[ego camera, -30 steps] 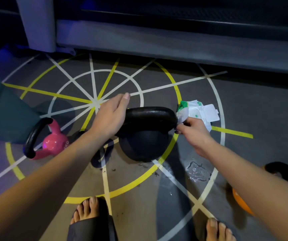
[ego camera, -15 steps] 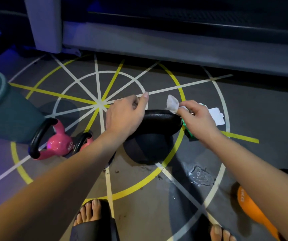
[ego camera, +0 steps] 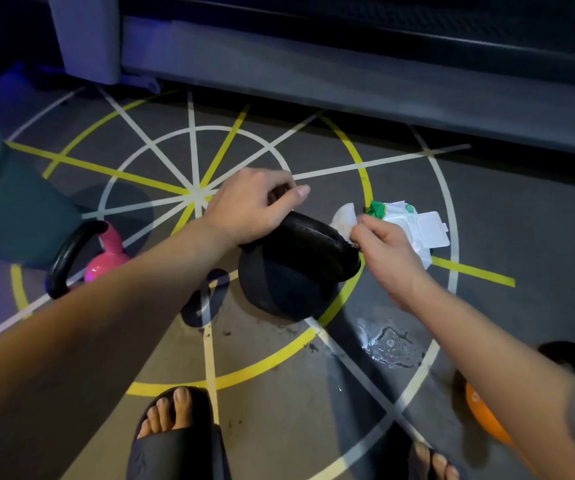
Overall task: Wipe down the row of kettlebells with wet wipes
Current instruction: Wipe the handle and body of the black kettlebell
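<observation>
Grey gym flooring (ego camera: 504,209) marked with yellow and white lines fills the frame. At centre stands a black kettlebell (ego camera: 289,282); the left hand (ego camera: 248,209) curls its fingers over the handle's left end. The right hand (ego camera: 383,251) pinches a white wet wipe (ego camera: 345,218) against the handle's right end. A wipes pack (ego camera: 414,230) lies just right. A pink kettlebell (ego camera: 106,258) sits at left, an orange one (ego camera: 483,420) at lower right.

Probably a dim gym: kettlebells (ego camera: 289,271) stand on a floor (ego camera: 521,209) marked with agility lines.
</observation>
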Available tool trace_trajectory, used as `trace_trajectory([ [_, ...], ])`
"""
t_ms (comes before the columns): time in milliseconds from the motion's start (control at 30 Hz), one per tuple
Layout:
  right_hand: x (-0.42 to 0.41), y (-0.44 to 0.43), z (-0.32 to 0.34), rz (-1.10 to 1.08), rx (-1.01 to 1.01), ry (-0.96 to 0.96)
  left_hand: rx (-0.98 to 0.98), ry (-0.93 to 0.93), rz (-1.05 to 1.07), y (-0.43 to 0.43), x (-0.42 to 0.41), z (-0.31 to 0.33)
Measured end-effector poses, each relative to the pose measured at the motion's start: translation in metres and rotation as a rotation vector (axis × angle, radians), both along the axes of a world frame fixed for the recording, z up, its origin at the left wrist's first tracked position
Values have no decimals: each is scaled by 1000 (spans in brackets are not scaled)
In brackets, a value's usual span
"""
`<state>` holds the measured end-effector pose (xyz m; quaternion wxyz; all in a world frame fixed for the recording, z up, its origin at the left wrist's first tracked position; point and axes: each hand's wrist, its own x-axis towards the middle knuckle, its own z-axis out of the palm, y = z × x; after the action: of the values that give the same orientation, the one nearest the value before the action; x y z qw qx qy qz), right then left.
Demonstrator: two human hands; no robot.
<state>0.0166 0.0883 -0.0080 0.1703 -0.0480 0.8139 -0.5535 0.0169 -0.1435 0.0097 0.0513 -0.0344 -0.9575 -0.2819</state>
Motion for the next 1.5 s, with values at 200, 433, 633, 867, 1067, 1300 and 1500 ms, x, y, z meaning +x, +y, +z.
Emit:
trace_trajectory([
  [200, 24, -8, 1, -64, -58, -33, -33, 54, -166, -4, -20, -1],
  [433, 56, -8, -8, -149, -52, -85, -65, -39, -202, 8, -27, 2],
  [633, 61, -10, -14, -156, -135, -106, 229, -140, 94, 18, -12, -11],
  [867, 40, 7, -23, -157, -50, -67, 222, -94, 140, 22, 21, -11],
  [1067, 29, 12, -37, 26, 95, 94, 206, -116, 114, 21, 42, -8],
  [1300, 16, 2, -45, -23, -19, 152, 282, -61, 77, 12, 53, -14],
  [1500, 11, -11, -41, 204, 3, 166, 221, 44, 16, 2, 62, -20],
])
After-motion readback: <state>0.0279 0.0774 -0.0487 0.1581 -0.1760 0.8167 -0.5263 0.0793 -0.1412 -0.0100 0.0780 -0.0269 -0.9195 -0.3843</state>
